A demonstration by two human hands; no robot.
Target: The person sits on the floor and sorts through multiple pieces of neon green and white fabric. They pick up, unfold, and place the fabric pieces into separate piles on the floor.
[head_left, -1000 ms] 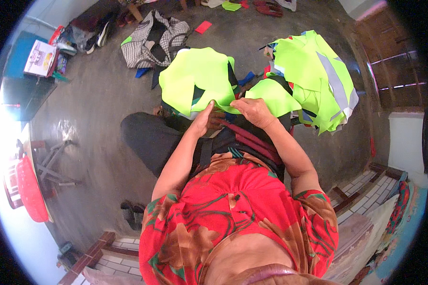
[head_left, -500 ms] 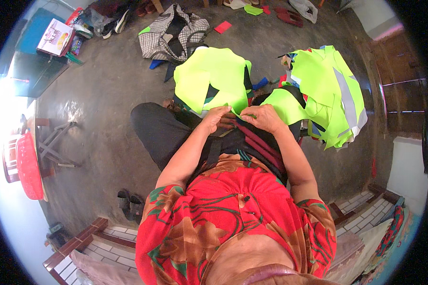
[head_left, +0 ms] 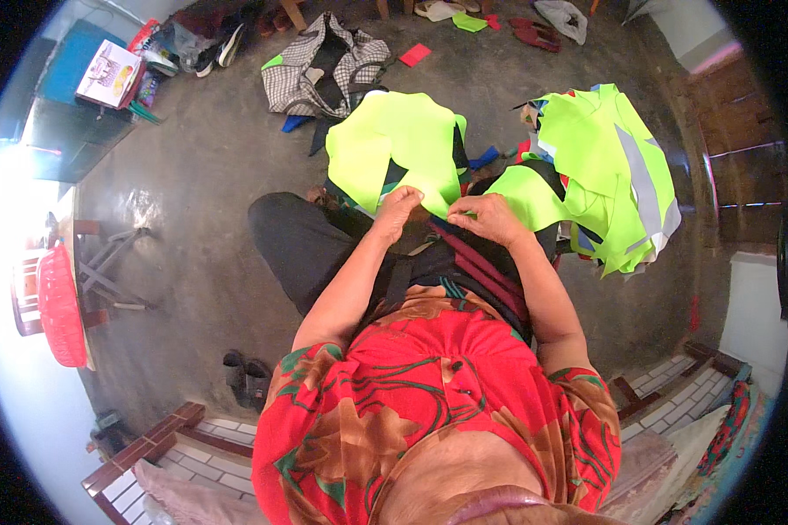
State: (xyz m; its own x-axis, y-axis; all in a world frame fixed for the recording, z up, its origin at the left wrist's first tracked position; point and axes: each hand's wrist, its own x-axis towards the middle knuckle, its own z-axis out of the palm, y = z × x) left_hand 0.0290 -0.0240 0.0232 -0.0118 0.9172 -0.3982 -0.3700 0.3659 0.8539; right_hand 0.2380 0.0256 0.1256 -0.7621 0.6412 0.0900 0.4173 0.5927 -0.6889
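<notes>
We note a person seated on a concrete floor, seen from above, wearing a red patterned top. Both forearms reach forward over the lap.

The left hand and right hand sit close together, almost touching. Each has its fingers pinched on the near edge of a yellow-green fabric piece. We cannot tell whether the fingertips of the two hands meet, as the cloth covers them.

The fabric piece lies spread ahead of the knees, its far part resting on the floor and its near edge lifted into the hands. A second strip of the same colour runs from the right hand toward the right.

Just right of that, we record a pile of vests in the same yellow-green with grey reflective bands, heaped on the floor. Dark straps and a maroon band cross the lap beneath the hands.

Further off, a checked bag lies open beyond the fabric. A red scrap lies near it. At far left stand a red basket and a blue table bearing a box. A pair of dark shoes sits by the person's left side, near a brick ledge.
</notes>
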